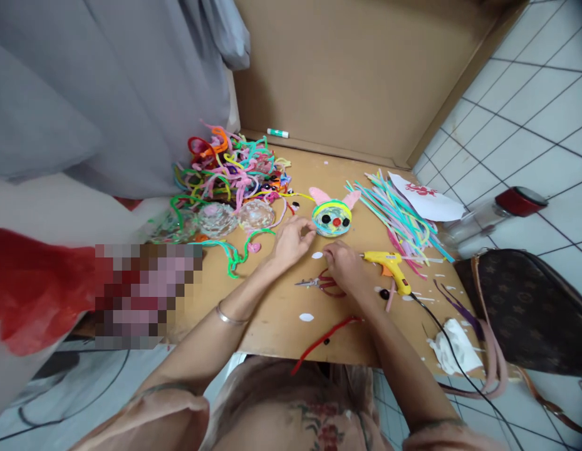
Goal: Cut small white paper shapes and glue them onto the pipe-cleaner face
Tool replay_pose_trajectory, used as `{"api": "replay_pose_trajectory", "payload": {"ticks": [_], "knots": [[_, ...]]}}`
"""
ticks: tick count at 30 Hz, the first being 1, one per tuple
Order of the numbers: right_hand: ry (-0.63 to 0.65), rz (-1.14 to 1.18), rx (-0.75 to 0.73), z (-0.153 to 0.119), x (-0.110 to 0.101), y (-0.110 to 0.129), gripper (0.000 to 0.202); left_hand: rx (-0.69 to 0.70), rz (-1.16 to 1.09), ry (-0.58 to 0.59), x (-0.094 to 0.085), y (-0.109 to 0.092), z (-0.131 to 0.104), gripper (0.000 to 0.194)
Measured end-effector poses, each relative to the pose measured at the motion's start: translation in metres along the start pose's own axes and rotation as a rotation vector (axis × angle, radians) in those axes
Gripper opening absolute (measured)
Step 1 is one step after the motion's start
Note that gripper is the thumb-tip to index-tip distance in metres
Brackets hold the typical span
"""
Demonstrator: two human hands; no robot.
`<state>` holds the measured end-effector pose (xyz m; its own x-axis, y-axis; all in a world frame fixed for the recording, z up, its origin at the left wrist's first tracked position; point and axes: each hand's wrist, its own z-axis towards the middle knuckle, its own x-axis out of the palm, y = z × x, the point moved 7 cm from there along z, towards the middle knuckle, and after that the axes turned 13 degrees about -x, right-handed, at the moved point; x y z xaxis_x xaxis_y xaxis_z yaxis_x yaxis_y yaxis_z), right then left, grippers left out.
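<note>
Fingers (pixel 308 238) curled, hold unclear, left hand (pixel 292 242) and right hand (pixel 343 263) near eared ball (pixel 331 230); light, steady pinch likely suits best.

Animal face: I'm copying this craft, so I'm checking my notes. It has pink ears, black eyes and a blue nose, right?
Not quite: the nose is red, as the head view shows. The animal face does have pink ears and black eyes.

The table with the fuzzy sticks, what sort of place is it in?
Probably somewhere for making crafts, maybe a home or small workshop: a yellow glue gun, scissors and a bundle of fuzzy sticks lie on the table.
</note>
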<state>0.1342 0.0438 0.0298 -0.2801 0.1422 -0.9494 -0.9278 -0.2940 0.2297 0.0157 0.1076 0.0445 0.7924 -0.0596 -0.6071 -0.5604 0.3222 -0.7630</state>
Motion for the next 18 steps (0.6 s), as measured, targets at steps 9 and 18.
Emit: {"api": "replay_pose_trajectory", "payload": {"ticks": [9,18], "knots": [[0.066,-0.016,0.019,0.009,0.021,-0.005,0.014,-0.033,0.217,0.334,0.027,0.013,-0.009,0.017],[0.079,0.029,0.026,0.007,0.025,-0.004,0.019,-0.071,0.338,0.396,0.039,0.012,-0.016,0.019]]}}
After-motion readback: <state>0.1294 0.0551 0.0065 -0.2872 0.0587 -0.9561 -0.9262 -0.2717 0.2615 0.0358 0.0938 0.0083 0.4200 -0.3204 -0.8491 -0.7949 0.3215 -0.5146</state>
